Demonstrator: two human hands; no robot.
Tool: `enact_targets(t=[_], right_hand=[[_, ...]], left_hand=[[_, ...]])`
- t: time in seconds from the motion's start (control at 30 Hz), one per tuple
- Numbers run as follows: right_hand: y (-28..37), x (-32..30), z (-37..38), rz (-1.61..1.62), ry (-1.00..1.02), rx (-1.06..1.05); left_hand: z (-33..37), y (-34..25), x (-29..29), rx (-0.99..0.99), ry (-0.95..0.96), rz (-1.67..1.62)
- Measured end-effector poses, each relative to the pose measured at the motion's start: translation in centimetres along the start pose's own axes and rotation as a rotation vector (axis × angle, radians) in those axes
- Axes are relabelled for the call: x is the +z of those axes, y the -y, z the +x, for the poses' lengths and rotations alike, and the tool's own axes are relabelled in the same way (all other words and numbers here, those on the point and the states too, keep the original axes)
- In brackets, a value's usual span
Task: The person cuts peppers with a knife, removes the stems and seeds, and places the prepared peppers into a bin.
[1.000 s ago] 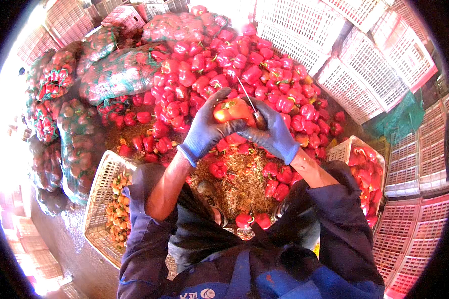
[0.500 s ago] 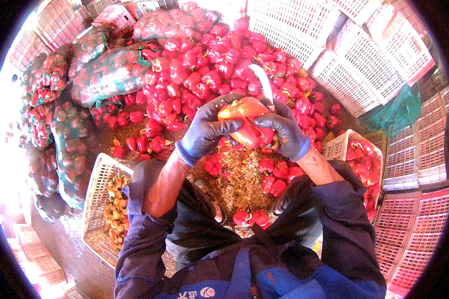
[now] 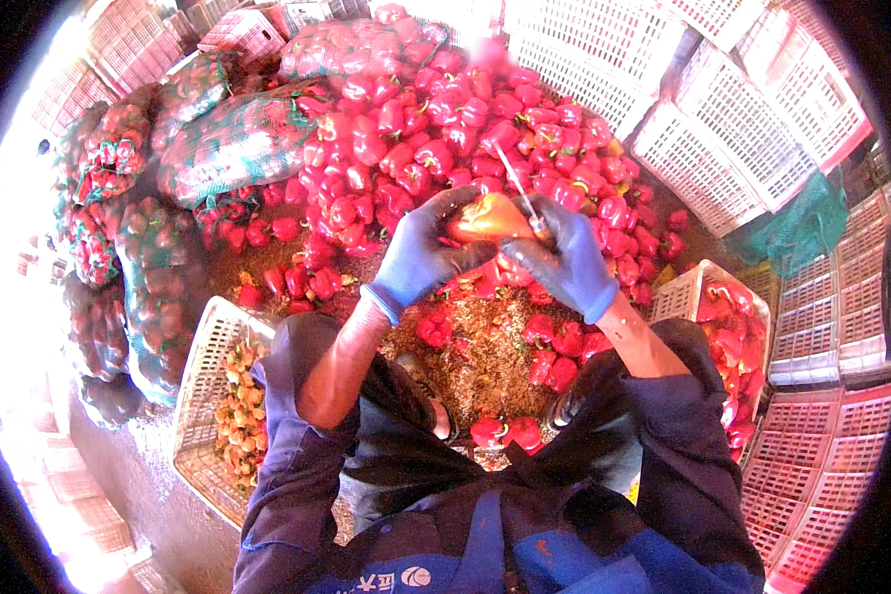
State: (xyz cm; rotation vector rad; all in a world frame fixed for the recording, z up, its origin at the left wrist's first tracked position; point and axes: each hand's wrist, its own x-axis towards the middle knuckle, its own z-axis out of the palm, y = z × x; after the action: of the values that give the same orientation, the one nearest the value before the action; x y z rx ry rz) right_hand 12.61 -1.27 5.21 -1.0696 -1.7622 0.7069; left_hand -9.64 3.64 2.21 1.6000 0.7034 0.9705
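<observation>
Between my gloved hands is an orange-red bell pepper [image 3: 489, 219]. My left hand [image 3: 416, 251], in a blue and dark grey work glove, is closed around its left side. My right hand [image 3: 568, 259], gloved alike, grips a knife [image 3: 512, 174] at the pepper's right side. The thin pale blade points up and away from me, seen nearly edge-on; the handle is mostly hidden in the fingers. Just beneath the hands shows red pepper flesh, partly covered by my fingers. Beyond them lies a big heap of red bell peppers [image 3: 436, 153].
At my left is a crate [image 3: 194, 396] of green-brown pepper cores [image 3: 240, 416]. A crate [image 3: 675, 297] of red pepper pieces [image 3: 731, 332] stands at my right. Net sacks [image 3: 233, 144] of peppers lie far left; stacked crates [image 3: 733, 119] line the right. Loose peppers [image 3: 505, 433] lie between my feet.
The pepper has turned and dropped slightly, so its orange side faces up and the split side is lower. The knife blade has rotated from broad to nearly edge-on.
</observation>
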Motion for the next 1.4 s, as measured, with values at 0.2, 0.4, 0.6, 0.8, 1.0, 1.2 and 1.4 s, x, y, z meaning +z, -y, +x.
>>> enact_targets(t=[0.2,0.4,0.6,0.8,1.0,1.2,1.4], right_hand=[[0.2,0.5,-0.2,-0.176,0.051,0.007],[-0.8,1.6,0.2,-0.175,-0.027,0.039],[-1.4,3.1,1.4,-0.019,-0.156,0.063],[-1.2,2.2,0.6,0.025,-0.109,0.113],[1.3,0.1,-0.7,0.061,-0.115,0.086],[-0.9,-4.9,-2.3,0.14,-0.265,0.158],[-0.1,-5.7,-3.0,0.073,-0.328,0.129]], left_hand=[[-0.4,1.5,1.8,0.052,-0.104,0.435],[0.2,2.6,2.4,0.087,-0.278,0.707],[1.0,5.2,1.0,0.218,-0.503,0.349],[1.9,2.9,-0.9,0.056,-0.48,0.086],[1.4,7.0,-6.2,0.033,-0.516,0.133],[-0.5,1.4,-2.3,-0.287,-0.337,-0.632],[0.8,-0.2,2.7,-0.218,0.082,-0.531]])
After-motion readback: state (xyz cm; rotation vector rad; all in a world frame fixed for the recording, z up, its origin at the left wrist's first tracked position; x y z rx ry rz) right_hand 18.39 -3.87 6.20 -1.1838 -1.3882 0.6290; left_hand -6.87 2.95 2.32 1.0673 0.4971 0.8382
